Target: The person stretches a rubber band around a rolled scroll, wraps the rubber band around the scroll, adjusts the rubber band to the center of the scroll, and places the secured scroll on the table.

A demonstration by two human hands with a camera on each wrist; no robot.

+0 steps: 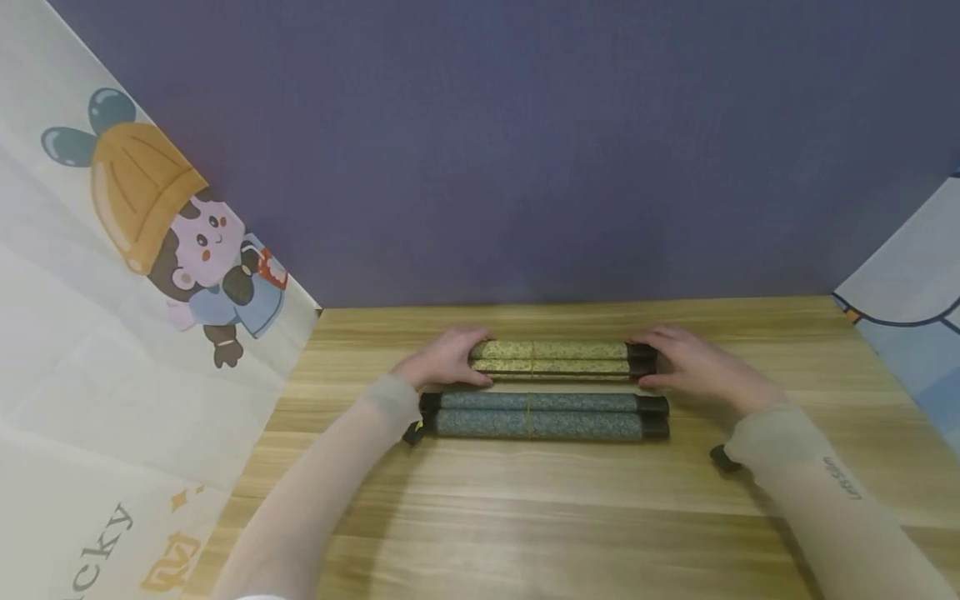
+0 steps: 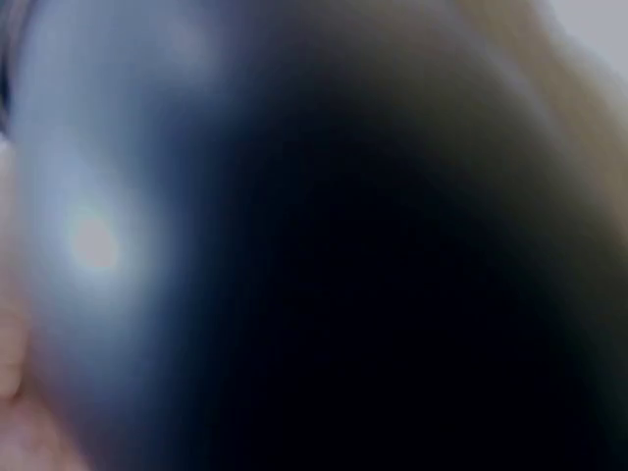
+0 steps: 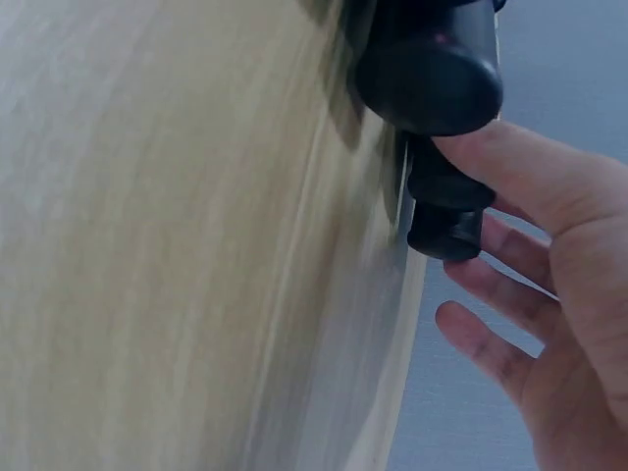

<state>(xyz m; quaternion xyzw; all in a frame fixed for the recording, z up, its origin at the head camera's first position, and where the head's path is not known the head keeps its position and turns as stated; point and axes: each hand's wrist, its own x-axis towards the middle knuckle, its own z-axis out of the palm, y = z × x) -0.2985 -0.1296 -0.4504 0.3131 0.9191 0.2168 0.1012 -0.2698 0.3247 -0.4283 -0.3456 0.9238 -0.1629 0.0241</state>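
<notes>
Two yellow-green patterned scrolls (image 1: 573,350) with dark ends lie side by side, bound by a thin band, near the back of the table. My left hand (image 1: 450,358) grips their left end, which its fingers cover. At the other end, my right hand (image 1: 686,367) holds the dark end knobs (image 3: 446,231) between thumb and fingers. Just in front lies a second banded pair, blue patterned scrolls (image 1: 480,423) with black knobs, touched by neither hand. A blurred dark rounded thing (image 2: 324,275) fills most of the left wrist view, with a bit of hand at its left edge.
The wood-grain table (image 1: 525,517) meets a dark blue upright panel (image 1: 525,167) right behind the scrolls. A white sheet printed with a cartoon figure (image 1: 210,242) rises on the left. Another printed sheet (image 1: 915,292) stands on the right.
</notes>
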